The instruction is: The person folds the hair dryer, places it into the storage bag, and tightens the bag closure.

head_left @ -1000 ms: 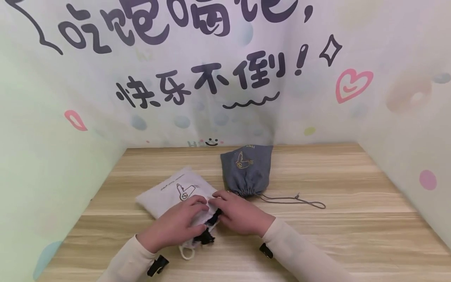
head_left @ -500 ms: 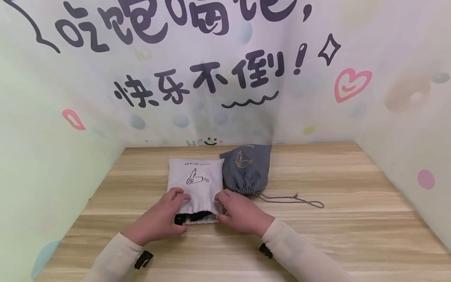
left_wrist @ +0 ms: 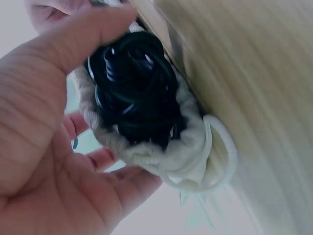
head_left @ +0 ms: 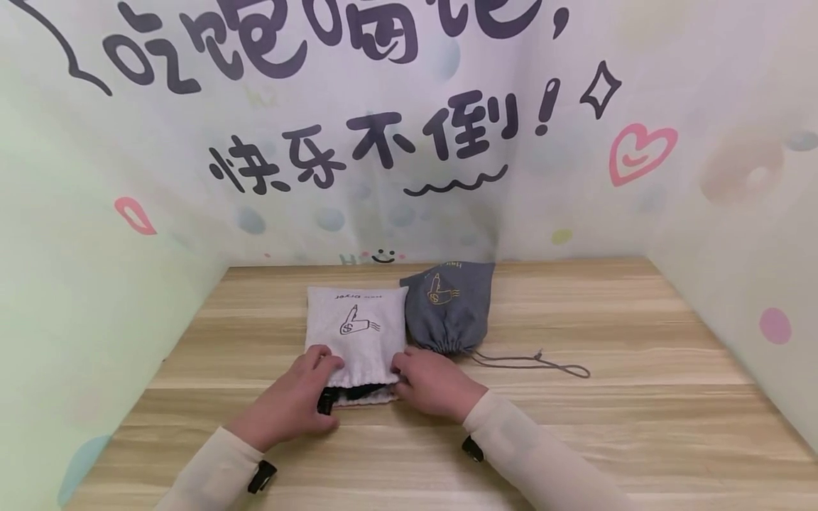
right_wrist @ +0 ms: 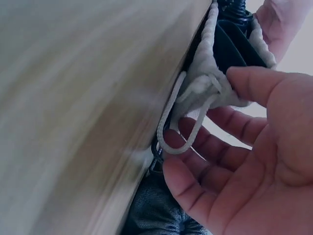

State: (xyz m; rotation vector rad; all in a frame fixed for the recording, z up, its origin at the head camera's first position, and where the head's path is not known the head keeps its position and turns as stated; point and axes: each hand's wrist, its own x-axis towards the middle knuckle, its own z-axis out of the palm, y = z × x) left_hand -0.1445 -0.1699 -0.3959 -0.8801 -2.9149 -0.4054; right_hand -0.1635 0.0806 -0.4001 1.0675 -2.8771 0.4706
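Note:
A light grey drawstring bag (head_left: pixel 358 348), printed with a hair dryer outline, lies on the table with its gathered mouth facing me. Inside the mouth shows a coiled black cord (left_wrist: pixel 134 93); whatever lies deeper is hidden. My left hand (head_left: pixel 290 397) holds the bag's left side, fingers on the cloth and thumb beside the opening. At the right corner of the mouth, my right hand (head_left: pixel 437 383) grips the bag, its thumb (right_wrist: pixel 254 81) at the gathered rim. A white drawstring loop (right_wrist: pixel 164 132) hangs at that corner, near my right fingers.
A dark grey drawstring bag (head_left: pixel 447 312) with a yellow hair dryer print lies right of the light one. Its cord (head_left: pixel 530 365) trails rightward over the wooden table (head_left: pixel 607 426). A printed cloth backdrop (head_left: pixel 543 199) stands along the back and sides.
The light grey bag has turned from slanted to straight, mouth towards me, its black contents now mostly inside. My left hand has shifted left to its side; over the last half second little moved.

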